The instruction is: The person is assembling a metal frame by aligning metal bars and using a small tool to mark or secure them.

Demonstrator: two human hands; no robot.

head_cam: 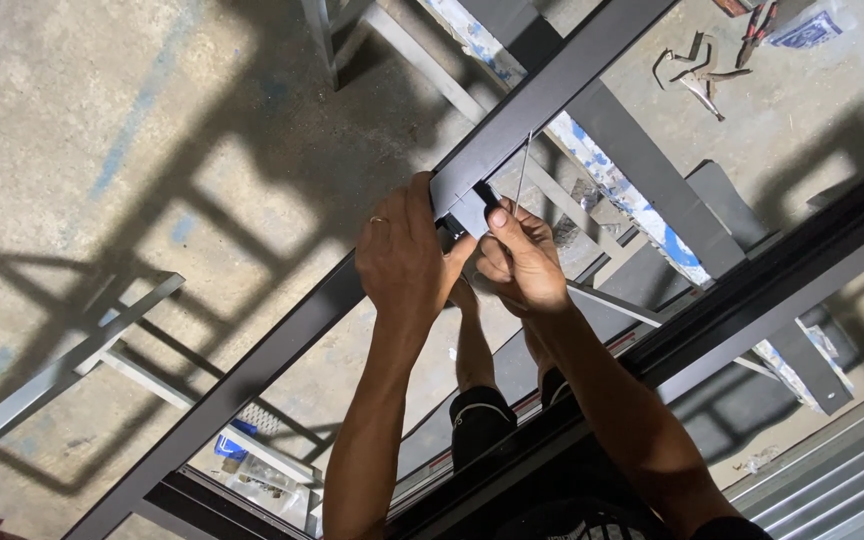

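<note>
Left hand point(404, 252): your ringed fingers wrap over the long dark grey metal frame bar point(282, 340), gripping it at the cut end.
Right hand point(518, 262): your fingers close tight around a black-handled screwdriver with a thin steel shaft point(521, 178), tip pointing far.
Frame bar: runs diagonally from near left to far right, above the concrete floor point(102, 130).
Far right: scattered hand tools point(697, 75) lie on the floor.
Near left: a pale aluminium stand point(72, 365).
</note>
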